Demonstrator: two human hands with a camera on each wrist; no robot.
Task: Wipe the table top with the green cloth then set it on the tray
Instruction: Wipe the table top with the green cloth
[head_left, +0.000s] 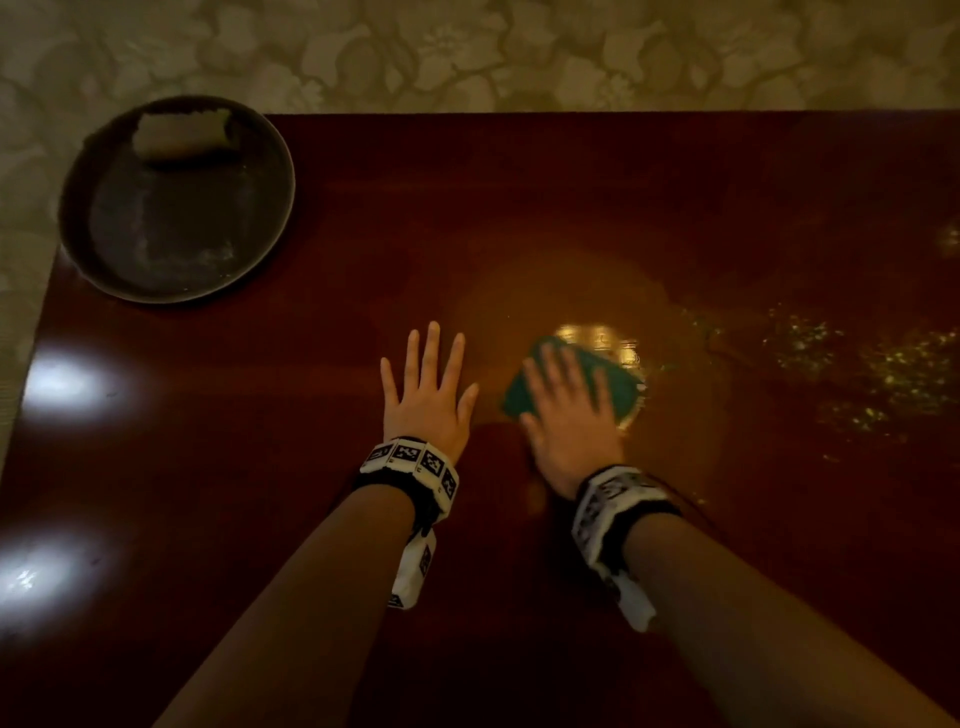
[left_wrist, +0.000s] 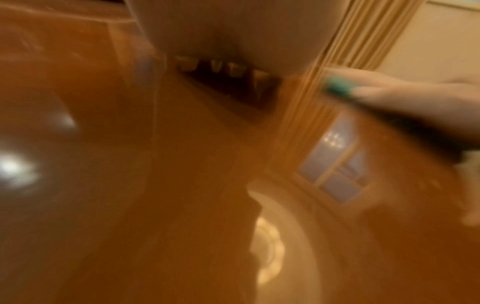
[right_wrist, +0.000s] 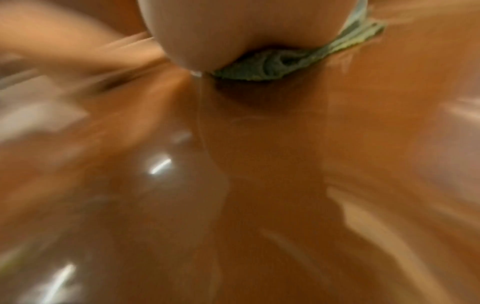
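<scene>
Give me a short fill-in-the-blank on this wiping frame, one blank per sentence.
1. The green cloth lies under the ____ hand.
2. The left hand lies flat on the ____.
3. The round tray sits at the table's far ____ corner.
4. On the tray lies a pale ____.

Missing words: right; table; left; cloth

A glossy dark red tabletop (head_left: 571, 182) carries a round dark tray (head_left: 176, 260) at its far left corner. The green cloth (head_left: 621, 387) lies near the middle, with glittering specks (head_left: 857, 364) scattered to its right.
</scene>
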